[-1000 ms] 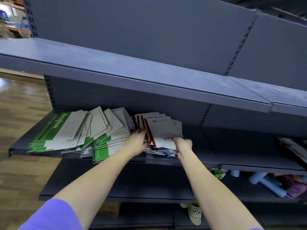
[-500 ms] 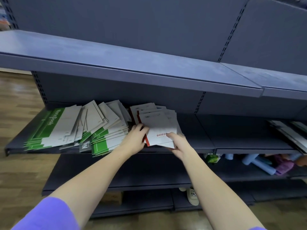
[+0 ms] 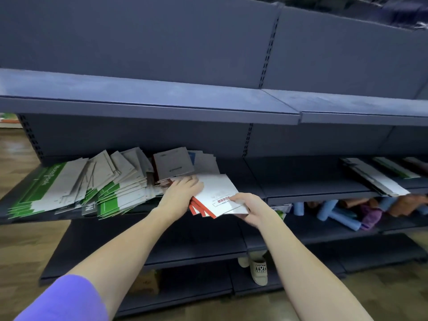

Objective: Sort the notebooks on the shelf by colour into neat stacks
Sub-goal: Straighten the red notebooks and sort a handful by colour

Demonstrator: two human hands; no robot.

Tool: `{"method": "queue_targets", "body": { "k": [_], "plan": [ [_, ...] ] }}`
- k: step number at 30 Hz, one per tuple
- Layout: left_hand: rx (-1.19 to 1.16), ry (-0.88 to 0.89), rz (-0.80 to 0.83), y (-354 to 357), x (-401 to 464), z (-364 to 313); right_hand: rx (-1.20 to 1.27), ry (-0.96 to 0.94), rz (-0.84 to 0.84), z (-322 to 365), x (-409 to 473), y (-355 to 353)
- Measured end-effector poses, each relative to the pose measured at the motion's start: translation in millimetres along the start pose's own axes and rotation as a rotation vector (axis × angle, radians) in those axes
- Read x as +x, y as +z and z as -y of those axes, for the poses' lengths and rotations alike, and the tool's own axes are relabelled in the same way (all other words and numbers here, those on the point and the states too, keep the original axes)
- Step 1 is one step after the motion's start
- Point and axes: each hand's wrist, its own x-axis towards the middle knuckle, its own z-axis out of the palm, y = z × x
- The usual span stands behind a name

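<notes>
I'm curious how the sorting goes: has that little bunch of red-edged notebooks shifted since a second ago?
Yes. The red-edged notebooks, held by the left hand and right hand, have come forward off the shelf; they now overhang its front edge.

The left hand (image 3: pixel 183 191) covered the near edge of the red-spined white notebooks (image 3: pixel 217 198); their small red print was unreadable.
</notes>
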Motion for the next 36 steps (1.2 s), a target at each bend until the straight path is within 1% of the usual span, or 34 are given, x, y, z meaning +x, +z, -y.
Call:
{"method": "queue_targets", "body": {
  "k": [1, 2, 3, 4, 6, 7, 8, 9, 12, 14, 18, 20, 24, 28, 31, 34, 36],
  "plan": [
    [-0.014, 0.012, 0.036, 2.5, 5.6, -11.8, 0.009, 0.000, 0.009, 2.4, -9.3, -12.4],
    [0.042, 0.033, 0.058, 2.7, 8.8, -24.4, 0.029, -0.003, 0.020, 4.9, -19.0, -25.2],
    [0.052, 0.031, 0.082, 5.0, 13.4, -37.5, 0.066, -0.012, 0.022, 6.9, -28.0, -38.2],
    [0.077, 0.065, 0.096, 9.1, 17.4, -50.7, 0.116, -0.026, 0.008, 8.6, -36.4, -52.8],
    [-0.033, 0.083, 0.180, 10.2, 25.8, -79.6, 0.235, -0.052, -0.009, 11.4, -49.9, -83.6],
    [-0.044, 0.091, 0.194, 10.0, 29.8, -95.5, 0.267, -0.065, -0.004, 11.7, -55.4, -99.3],
    [-0.064, 0.073, 0.195, 9.6, 33.7, -110.7, 0.263, -0.075, -0.009, 10.8, -60.1, -115.7],
    [-0.141, 0.058, 0.204, 8.4, 36.6, -126.7, 0.246, -0.088, -0.028, 8.8, -64.1, -133.5],
    [-0.249, 0.035, 0.264, 9.2, 48.1, -181.1, 0.208, -0.157, -0.115, 0.2, -77.8, -184.0],
    [-0.352, -0.026, 0.330, 10.3, 55.5, -217.9, 0.164, -0.210, -0.142, -5.9, -88.6, -213.5],
    [-0.768, -0.175, 0.475, 16.9, 74.2, -286.8, -0.046, -0.243, -0.235, -20.5, -105.1, -266.7],
    [-0.907, -0.218, 0.505, 21.9, 80.8, -316.6, -0.088, -0.256, -0.295, -27.3, -112.7, -292.0],
    [-1.121, -0.313, 0.540, 32.1, 87.2, -369.4, -0.151, -0.276, -0.478, -36.8, -127.2, -335.5],
    [-1.127, -0.373, 0.528, 46.9, 98.7, -402.9, -0.105, -0.292, -0.564, -38.0, -131.3, -367.2],
    [-1.122, -0.399, 0.481, 55.6, 112.9, -423.5, -0.025, -0.280, -0.582, -35.1, -126.4, -381.8],
    [-1.104, -0.402, 0.443, 65.4, 134.6, -444.9, 0.049, -0.265, -0.636, -30.0, -115.2, -399.0],
    [-1.086, -0.389, 0.449, 75.8, 155.3, -459.2, 0.093, -0.253, -0.656, -24.0, -111.2, -415.2]
  ]
}}
